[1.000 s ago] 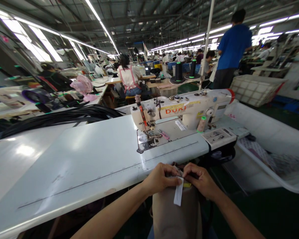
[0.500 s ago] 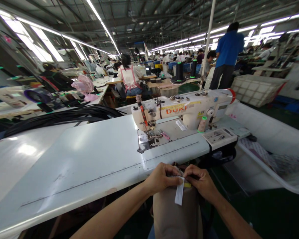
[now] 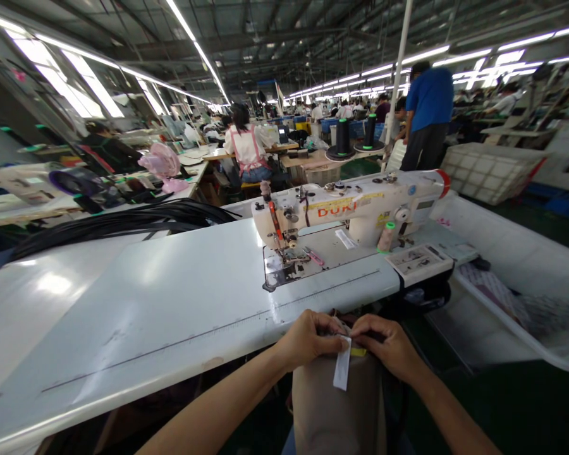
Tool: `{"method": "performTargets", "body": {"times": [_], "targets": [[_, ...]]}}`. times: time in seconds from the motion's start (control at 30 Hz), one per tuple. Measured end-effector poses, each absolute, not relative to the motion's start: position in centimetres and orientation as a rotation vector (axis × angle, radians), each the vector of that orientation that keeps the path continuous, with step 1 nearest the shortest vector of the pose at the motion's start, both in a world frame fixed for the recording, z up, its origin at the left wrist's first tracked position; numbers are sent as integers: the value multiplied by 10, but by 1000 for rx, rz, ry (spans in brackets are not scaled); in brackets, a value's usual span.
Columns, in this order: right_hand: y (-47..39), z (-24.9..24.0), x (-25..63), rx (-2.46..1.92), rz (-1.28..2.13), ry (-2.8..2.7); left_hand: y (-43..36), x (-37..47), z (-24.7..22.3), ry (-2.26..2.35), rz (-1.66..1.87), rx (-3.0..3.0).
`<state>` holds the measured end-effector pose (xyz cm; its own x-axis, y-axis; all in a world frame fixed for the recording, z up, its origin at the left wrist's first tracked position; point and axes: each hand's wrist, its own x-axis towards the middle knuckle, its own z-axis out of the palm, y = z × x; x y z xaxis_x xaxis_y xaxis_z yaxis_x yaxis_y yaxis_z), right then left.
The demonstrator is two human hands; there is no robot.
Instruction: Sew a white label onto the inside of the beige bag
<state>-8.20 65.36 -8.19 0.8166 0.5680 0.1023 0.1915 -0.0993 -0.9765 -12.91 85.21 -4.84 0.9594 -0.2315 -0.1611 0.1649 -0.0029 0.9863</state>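
A brown-grey fabric piece, perhaps a bag (image 3: 339, 411), rests on my lap below the table's front edge. My left hand (image 3: 308, 341) pinches a white label strip (image 3: 342, 366) at the top of this piece, with the thumb on the strip's upper end. Close beside it, my right hand (image 3: 386, 344) has its fingertips pinched together at the same edge. Between and under the fingers shows a small yellow strip (image 3: 359, 351). What the right fingertips grip is hidden.
Beyond my hands stands a sewing machine (image 3: 346, 212) on a white table (image 3: 171, 297). Pink thread snips (image 3: 313, 256), a white label (image 3: 345, 239) and a thread cone (image 3: 385, 238) lie or stand there. At right is a white bin (image 3: 516, 316); a person in blue (image 3: 429, 101) stands behind.
My hands stay almost in place, still pinching at the label. In the background, the person in blue has leaned lower and shifted slightly left.
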Motion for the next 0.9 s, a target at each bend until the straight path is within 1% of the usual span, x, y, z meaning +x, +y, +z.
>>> {"method": "performTargets", "body": {"times": [0.17, 0.57, 0.9], "targets": [[654, -82, -84, -1740, 291, -710, 852, -130, -46, -48, -303, 1547], [659, -82, -91, -1737, 211, -813, 853, -129, -46, -17, -344, 1524], [658, -86, -89, -1700, 245, -792, 853, -127, -46, -17, -357, 1542]]}}
